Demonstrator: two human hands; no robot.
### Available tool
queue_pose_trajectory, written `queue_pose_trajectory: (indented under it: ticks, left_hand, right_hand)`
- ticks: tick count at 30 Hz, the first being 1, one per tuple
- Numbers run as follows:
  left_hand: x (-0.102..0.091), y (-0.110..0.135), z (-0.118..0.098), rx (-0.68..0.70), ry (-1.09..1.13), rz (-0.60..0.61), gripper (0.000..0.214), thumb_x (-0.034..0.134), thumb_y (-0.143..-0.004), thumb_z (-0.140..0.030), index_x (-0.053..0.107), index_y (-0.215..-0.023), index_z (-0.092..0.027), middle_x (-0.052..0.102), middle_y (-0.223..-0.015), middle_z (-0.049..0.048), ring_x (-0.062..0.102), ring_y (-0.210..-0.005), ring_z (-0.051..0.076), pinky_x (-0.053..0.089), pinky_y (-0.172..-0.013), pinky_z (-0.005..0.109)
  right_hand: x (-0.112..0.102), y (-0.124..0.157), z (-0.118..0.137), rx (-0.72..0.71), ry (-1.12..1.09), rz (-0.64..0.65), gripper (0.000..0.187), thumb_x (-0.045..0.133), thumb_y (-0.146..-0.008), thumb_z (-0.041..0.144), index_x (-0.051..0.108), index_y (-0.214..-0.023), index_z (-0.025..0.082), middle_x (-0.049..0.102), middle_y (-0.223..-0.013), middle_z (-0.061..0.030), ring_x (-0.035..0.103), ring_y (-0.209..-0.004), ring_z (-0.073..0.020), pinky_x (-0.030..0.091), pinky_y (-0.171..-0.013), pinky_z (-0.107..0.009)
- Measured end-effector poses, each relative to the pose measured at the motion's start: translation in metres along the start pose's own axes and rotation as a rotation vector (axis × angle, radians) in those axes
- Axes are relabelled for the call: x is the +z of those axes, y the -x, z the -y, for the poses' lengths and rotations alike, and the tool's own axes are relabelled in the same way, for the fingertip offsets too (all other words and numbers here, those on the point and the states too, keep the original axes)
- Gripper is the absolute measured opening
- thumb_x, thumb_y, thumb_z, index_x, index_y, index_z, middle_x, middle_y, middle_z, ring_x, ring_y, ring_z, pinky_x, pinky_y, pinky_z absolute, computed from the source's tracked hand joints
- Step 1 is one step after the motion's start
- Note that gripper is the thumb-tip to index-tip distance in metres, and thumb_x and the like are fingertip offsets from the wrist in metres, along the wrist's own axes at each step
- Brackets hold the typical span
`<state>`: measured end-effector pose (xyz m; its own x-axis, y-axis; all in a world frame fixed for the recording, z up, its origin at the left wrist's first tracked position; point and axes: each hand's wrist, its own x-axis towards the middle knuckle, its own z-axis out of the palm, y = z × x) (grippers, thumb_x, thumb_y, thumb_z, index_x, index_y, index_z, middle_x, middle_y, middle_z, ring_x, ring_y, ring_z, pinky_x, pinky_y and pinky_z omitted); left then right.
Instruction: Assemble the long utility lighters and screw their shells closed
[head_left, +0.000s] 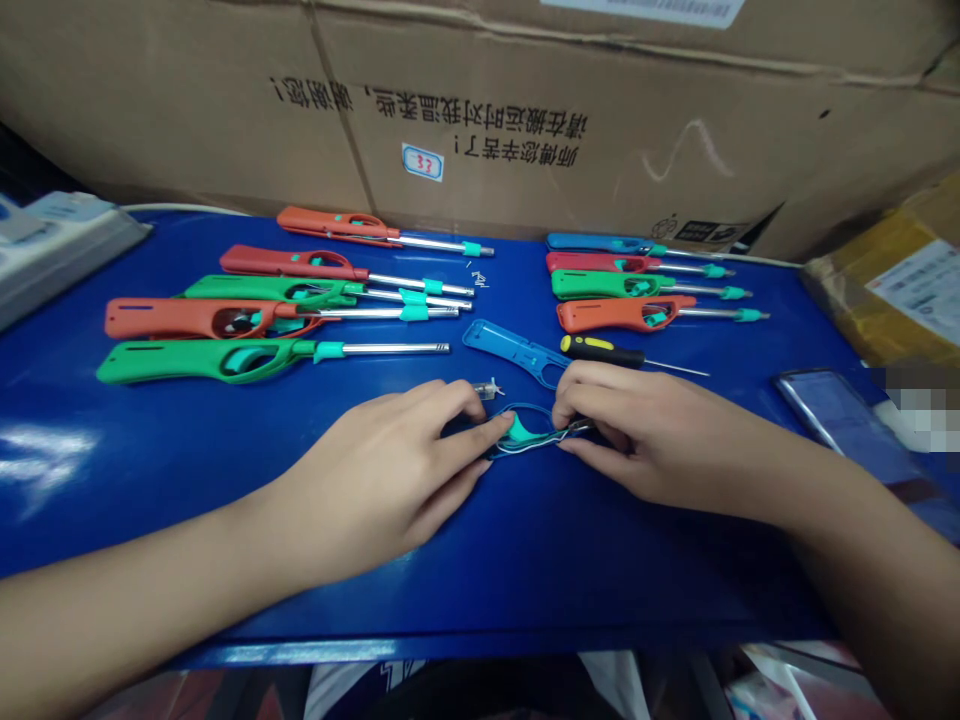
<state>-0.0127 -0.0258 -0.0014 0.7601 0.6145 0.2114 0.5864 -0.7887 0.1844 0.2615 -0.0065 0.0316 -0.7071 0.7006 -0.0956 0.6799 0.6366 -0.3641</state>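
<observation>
A partly opened blue lighter (525, 437) of the long-nosed kind lies between my two hands, with a teal trigger (519, 430) and thin wires showing. My left hand (409, 470) grips its left end, the thumb and index finger closed by the trigger. At the other end, the fingertips of my right hand (637, 425) pinch the blue frame near a dark metal piece. Just beyond lies a loose blue shell half (514, 347). A small clear part with a metal tip (487, 390) sits beside my left fingers. My palms hide much of the lighter.
Several coloured lighters lie left, including a green lighter (195, 360), and more lie right, including an orange lighter (626, 314). A screwdriver (604, 350), small screws (478, 279) and a phone (840, 410) rest on the blue table (420, 610). A cardboard box (480, 190) stands behind.
</observation>
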Motion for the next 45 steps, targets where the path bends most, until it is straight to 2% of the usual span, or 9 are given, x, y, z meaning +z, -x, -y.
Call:
queue_pose_trajectory:
  ticks: [12,17,23,27,38,45]
  left_hand:
    - [-0.002,0.000,-0.002,0.007,0.016,0.003,0.039,0.047,-0.102,-0.025,0.060,-0.138,-0.021,0.062,-0.119,0.0106,0.065,-0.099,0.024,0.059,-0.077,0.038]
    - [-0.002,-0.001,-0.003,0.011,0.014,0.028,0.038,0.047,-0.102,-0.025,0.061,-0.137,-0.021,0.061,-0.117,0.0104,0.065,-0.095,0.024,0.059,-0.074,0.039]
    - [-0.001,-0.001,-0.003,0.017,0.018,0.000,0.038,0.048,-0.101,-0.024,0.061,-0.137,-0.021,0.061,-0.117,0.0111,0.065,-0.096,0.024,0.058,-0.074,0.038]
    - [-0.002,-0.001,-0.004,0.011,0.032,-0.004,0.037,0.048,-0.101,-0.024,0.062,-0.136,-0.022,0.062,-0.113,0.0101,0.065,-0.093,0.023,0.057,-0.073,0.037]
    - [-0.002,-0.003,-0.005,0.021,0.054,-0.005,0.037,0.049,-0.101,-0.023,0.062,-0.136,-0.022,0.061,-0.109,0.0090,0.064,-0.088,0.021,0.055,-0.071,0.034]
    - [-0.003,-0.004,-0.005,0.019,0.057,0.006,0.038,0.048,-0.101,-0.023,0.062,-0.136,-0.021,0.060,-0.109,0.0090,0.064,-0.088,0.021,0.056,-0.071,0.035]
  right_hand:
    - [-0.001,-0.001,0.003,0.045,0.045,0.094,0.004,0.050,-0.099,0.025,0.051,-0.102,0.023,0.059,-0.103,-0.0025,0.057,-0.078,-0.0175,0.038,-0.066,-0.031]
    - [-0.004,0.000,0.002,0.006,0.056,0.083,0.005,0.048,-0.100,0.025,0.052,-0.101,0.023,0.061,-0.100,-0.0028,0.057,-0.081,-0.0183,0.039,-0.069,-0.031]
    - [-0.005,0.006,-0.007,0.037,0.135,0.018,0.010,0.059,-0.095,0.029,0.054,-0.101,0.023,0.061,-0.093,-0.0038,0.056,-0.084,-0.0214,0.038,-0.070,-0.032]
    - [-0.005,0.008,-0.013,-0.006,0.067,0.045,0.007,0.054,-0.098,0.030,0.056,-0.097,0.023,0.062,-0.093,-0.0040,0.055,-0.086,-0.0212,0.039,-0.075,-0.033]
    - [-0.002,0.012,-0.014,0.049,-0.076,0.165,0.011,0.048,-0.103,0.032,0.054,-0.101,0.024,0.062,-0.098,-0.0025,0.058,-0.086,-0.0183,0.042,-0.075,-0.032]
    - [-0.016,0.013,-0.005,-0.007,-0.040,0.041,0.011,0.050,-0.101,0.031,0.057,-0.099,0.024,0.064,-0.098,-0.0039,0.058,-0.086,-0.0191,0.042,-0.073,-0.033]
